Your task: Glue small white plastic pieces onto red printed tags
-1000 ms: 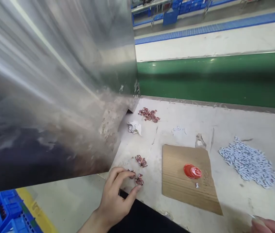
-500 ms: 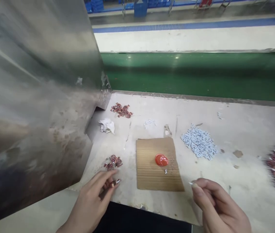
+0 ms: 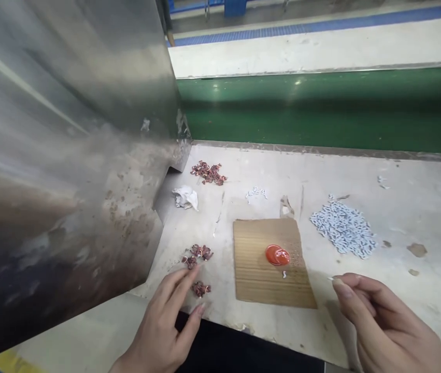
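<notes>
My left hand (image 3: 169, 316) is spread at the table's near left, thumb and fingers apart. In the gap lies a small dark-red piece with an orange-pink line on it (image 3: 201, 289); similar dark-red pieces (image 3: 200, 252) sit just beyond the fingertips. My right hand (image 3: 383, 316), at the near right, pinches a tiny white piece (image 3: 331, 278) between thumb and index finger. Between the hands, a brown cardboard square (image 3: 255, 280) carries a glossy red-orange blob (image 3: 276, 255) and one small white piece (image 3: 284, 274).
A pile of small pale-blue and white pieces (image 3: 344, 228) lies right of the cardboard. Farther back are more dark-red pieces (image 3: 208, 172), a crumpled white wad (image 3: 185, 197) and a few white bits (image 3: 256, 193). A metal panel (image 3: 88, 155) rises at left; a green belt (image 3: 321, 109) runs behind.
My left hand has let go of the dark-red piece, which now lies on the table, and its fingers have spread. The view has shifted, moving the scene rightward. My right hand keeps its pinch.
</notes>
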Demonstrator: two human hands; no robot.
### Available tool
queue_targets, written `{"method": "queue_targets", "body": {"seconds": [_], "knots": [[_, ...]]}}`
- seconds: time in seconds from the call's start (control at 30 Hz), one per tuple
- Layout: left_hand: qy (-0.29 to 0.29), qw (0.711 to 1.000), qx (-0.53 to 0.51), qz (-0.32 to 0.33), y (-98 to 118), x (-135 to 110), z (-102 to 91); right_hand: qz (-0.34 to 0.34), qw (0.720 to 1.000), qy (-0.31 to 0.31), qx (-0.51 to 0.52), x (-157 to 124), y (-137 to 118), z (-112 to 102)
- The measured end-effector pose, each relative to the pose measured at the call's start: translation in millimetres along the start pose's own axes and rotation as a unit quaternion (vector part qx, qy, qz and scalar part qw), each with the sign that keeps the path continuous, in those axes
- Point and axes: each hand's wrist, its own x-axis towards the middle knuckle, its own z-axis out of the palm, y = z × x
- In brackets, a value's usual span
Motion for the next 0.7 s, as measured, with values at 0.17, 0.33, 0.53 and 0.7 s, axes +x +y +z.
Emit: {"method": "queue_targets", "body": {"seconds": [0.17, 0.33, 0.53, 0.7], "knots": [[-0.017, 0.998, -0.039, 0.049, 0.5, 14.1, -1.3, -0.032, 0.996, -0.081, 0.005, 4.7, -6.3, 7.3], [-0.045, 0.992, -0.102, 0.051, -7.4, 22.3, -5.8, -0.052, 0.99, -0.129, -0.01, 9.6, -16.2, 22.9], [-0.058, 0.988, -0.14, 0.032, -14.1, 27.8, -14.1, -0.072, 0.988, -0.134, -0.036, 11.4, -19.9, 33.3], [-0.022, 0.96, -0.267, -0.086, -3.5, 40.7, -18.1, -0.086, 0.987, -0.12, -0.06, 11.3, -14.9, 36.7]]}}
